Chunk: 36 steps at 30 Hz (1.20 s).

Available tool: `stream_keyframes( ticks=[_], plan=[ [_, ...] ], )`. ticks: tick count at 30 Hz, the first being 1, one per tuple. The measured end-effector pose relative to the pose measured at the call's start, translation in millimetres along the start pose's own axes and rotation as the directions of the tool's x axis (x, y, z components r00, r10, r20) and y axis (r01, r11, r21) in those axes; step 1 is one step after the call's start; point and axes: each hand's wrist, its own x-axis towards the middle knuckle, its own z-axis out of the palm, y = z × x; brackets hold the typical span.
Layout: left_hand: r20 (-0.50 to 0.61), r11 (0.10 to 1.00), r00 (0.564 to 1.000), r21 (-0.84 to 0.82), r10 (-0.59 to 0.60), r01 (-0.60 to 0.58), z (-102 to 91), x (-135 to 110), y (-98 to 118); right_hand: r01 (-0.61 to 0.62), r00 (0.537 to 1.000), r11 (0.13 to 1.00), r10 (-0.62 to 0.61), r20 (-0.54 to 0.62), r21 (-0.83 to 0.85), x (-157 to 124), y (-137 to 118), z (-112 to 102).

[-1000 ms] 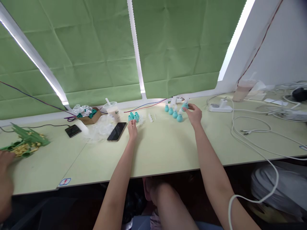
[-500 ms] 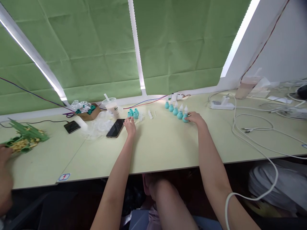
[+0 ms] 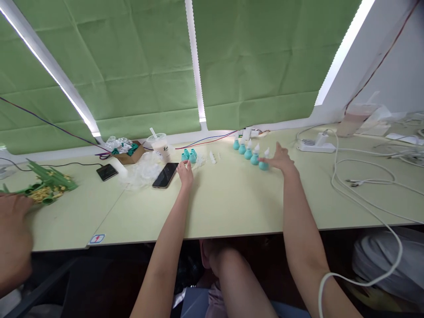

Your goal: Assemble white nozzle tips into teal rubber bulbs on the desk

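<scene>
A slanting row of several teal bulb syringes (image 3: 248, 153) with pale pointed tips stands upright at the back of the table. At the near end of the row is one bulb syringe (image 3: 263, 165); beside it hovers my right hand (image 3: 281, 160), fingers spread and holding nothing. My left hand (image 3: 186, 173) rests on the table, loosely bent fingers apart, just in front of a cluster of teal bulbs (image 3: 188, 155) without tips. Small clear plastic pieces (image 3: 199, 160) and a white pointed tip (image 3: 212, 157) lie to the right of that cluster.
Left of my left hand are a phone (image 3: 164, 175), crumpled plastic bag (image 3: 141, 172), lidded cup (image 3: 160, 148) and cardboard box (image 3: 129, 155). A power strip (image 3: 316, 147) and white cables (image 3: 364, 182) lie right. Another person's hand (image 3: 15, 212) is near green plastic parts (image 3: 49, 179).
My right hand has let go of the nearest bulb syringe and opened, lifting slightly away to the right. My left hand stays by the teal cluster. The view has shifted a little left.
</scene>
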Motion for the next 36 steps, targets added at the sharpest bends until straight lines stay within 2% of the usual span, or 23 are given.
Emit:
stream_keyframes(
  ticks=[1,2,3,4,5,7,9,10,13,17,21,23,24,26,28,30,32,36],
  plan=[
    [0.005,1.000,1.000,0.003,0.005,-0.005,0.1,-0.4,0.3,0.065,0.986,0.996,-0.055,-0.159,0.056,-4.8,-10.3,-0.1],
    [0.011,1.000,1.000,0.008,0.014,-0.014,0.3,-0.9,0.6,0.162,0.938,0.982,-0.124,-0.323,0.094,-12.1,-23.1,2.5],
    [0.017,1.000,1.000,0.015,0.025,-0.026,0.4,-1.2,0.9,0.273,0.875,0.957,-0.205,-0.439,0.099,-21.7,-37.6,8.1],
    [0.021,0.999,0.999,0.022,0.036,-0.036,0.4,-1.5,1.1,0.380,0.816,0.921,-0.291,-0.499,0.084,-33.2,-52.7,16.9],
    [0.022,0.999,0.999,0.028,0.042,-0.042,0.4,-1.8,1.2,0.483,0.769,0.874,-0.392,-0.505,0.058,-46.0,-67.3,28.3],
    [0.019,0.999,0.999,0.030,0.043,-0.044,0.0,-2.2,1.1,0.662,0.698,0.750,-0.619,-0.359,-0.006,-71.0,-92.1,55.7],
    [0.014,0.999,0.999,0.022,0.038,-0.039,-0.6,-2.4,0.7,0.740,0.652,0.671,-0.732,-0.199,-0.045,-88.0,-108.8,82.5],
    [0.014,0.999,0.999,0.017,0.039,-0.039,-0.9,-2.6,0.4,0.753,0.643,0.655,-0.752,-0.149,-0.060,-91.6,-114.5,93.8],
    [0.031,0.998,0.998,0.014,0.055,-0.055,-1.0,-3.3,-0.3,0.711,0.689,0.698,-0.716,-0.116,-0.089,-82.6,-125.1,116.2],
    [0.066,0.998,0.996,0.006,0.065,-0.066,-0.4,-4.5,-0.1,0.643,0.753,0.754,-0.654,-0.069,-0.131,-50.9,-134.7,129.4],
    [0.073,0.998,0.995,0.019,0.065,-0.066,1.0,-4.9,-0.4,0.645,0.763,0.757,-0.645,0.038,-0.099,-34.1,-137.2,137.5],
    [0.082,0.996,0.994,0.029,0.076,-0.079,2.0,-5.6,-0.6,0.648,0.761,0.761,-0.648,0.042,0.004,-32.8,-135.6,139.1],
    [0.089,0.995,0.992,0.034,0.093,-0.096,2.5,-6.4,-0.2,0.627,0.775,0.774,-0.632,0.029,0.090,-33.0,-134.6,139.3],
    [0.114,0.987,0.982,0.035,0.153,-0.158,3.3,-9.0,1.7,0.517,0.831,0.788,-0.555,0.023,0.335,-34.2,-133.4,139.2],
    [0.165,0.969,0.955,0.001,0.244,-0.248,3.7,-12.6,5.8,0.333,0.869,0.714,-0.486,0.094,0.616,-36.6,-133.7,139.1],
    [0.237,0.951,0.921,-0.063,0.308,-0.302,3.9,-16.4,11.5,0.149,0.850,0.572,-0.490,0.191,0.806,-40.7,-135.6,139.5],
    [0.286,0.946,0.902,-0.133,0.322,-0.296,4.0,-19.3,17.6,0.025,0.806,0.473,-0.531,0.262,0.881,-46.7,-138.3,140.0],
    [0.252,0.949,0.939,-0.270,0.235,-0.165,3.8,-20.1,25.6,-0.073,0.769,0.433,-0.550,0.327,0.899,-58.2,-143.9,140.3]
  ],
)
